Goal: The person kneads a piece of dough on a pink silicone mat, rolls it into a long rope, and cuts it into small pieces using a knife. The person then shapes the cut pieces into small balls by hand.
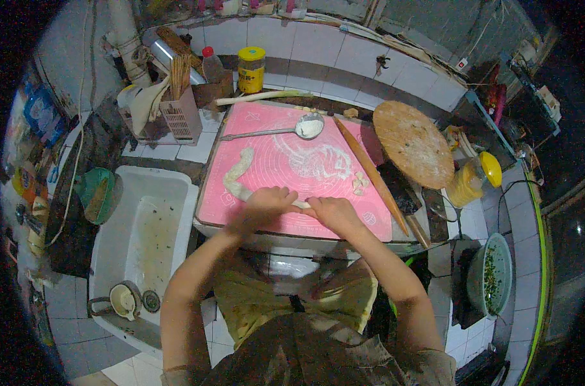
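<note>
A long rope of dough [234, 176] curves over a pink silicone pastry mat [302, 227] on the counter. My left hand [271, 201] wraps around the dough rope near the mat's front edge. The thumb and fingers of my right hand [335, 212] pinch the rope's right end, close beside my left hand. Several small cut pieces of dough [359, 184] lie to the right, beyond my right hand. White flour [316, 161] is smeared over the middle of the mat. Behind it rests a metal ladle [268, 132] with flour in its bowl.
A tapered wooden rolling pin [369, 173] lies along the mat's right side, beside a round wooden board [413, 144]. A scallion [263, 98] and a yellow-lidded canister [251, 70] are behind. The sink [114, 231] is left; a bowl of chopped greens [505, 275] stands right.
</note>
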A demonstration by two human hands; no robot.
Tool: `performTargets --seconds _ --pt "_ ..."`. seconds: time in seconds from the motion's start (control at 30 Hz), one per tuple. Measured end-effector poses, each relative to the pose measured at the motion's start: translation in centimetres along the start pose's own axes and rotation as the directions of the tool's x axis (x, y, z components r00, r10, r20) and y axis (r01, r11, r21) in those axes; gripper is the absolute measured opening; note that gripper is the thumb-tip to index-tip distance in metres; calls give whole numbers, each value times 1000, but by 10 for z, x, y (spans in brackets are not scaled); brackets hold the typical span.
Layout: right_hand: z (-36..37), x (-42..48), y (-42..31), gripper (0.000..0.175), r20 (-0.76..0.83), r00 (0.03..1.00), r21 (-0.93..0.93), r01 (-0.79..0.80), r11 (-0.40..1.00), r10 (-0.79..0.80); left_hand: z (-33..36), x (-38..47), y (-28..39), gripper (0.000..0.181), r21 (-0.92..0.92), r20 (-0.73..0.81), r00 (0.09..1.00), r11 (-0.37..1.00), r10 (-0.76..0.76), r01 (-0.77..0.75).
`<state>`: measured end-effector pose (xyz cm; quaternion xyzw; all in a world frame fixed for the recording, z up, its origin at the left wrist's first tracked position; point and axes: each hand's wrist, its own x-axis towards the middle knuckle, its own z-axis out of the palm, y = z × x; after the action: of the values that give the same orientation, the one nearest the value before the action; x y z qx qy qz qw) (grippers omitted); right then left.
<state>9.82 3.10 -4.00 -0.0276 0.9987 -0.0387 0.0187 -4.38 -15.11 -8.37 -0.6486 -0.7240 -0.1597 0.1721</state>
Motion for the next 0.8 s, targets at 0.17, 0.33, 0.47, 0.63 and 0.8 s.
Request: performTargets --seconds 0.17,0.33,0.47,0.63,0.8 --pt "6 8 3 35 -226 973 105 79 991 -54 -7 -1 -29 31 12 -11 998 998 67 -67" --pt "4 -15 19 28 -394 919 126 76 989 -20 -2 -13 -30 36 102 97 994 994 -53 43" --pt "-13 -52 56 16 -558 830 44 35 998 -5 -11 19 15 43 -124 -218 976 992 -25 -3" --pt "-22 -135 137 39 -355 690 117 -637 762 631 20 46 59 36 -258 -197 980 966 -18 -34" --pt "-10 -180 165 63 -50 685 328 -676 660 726 36 56 66 30 -287 -137 987 957 -88 46"
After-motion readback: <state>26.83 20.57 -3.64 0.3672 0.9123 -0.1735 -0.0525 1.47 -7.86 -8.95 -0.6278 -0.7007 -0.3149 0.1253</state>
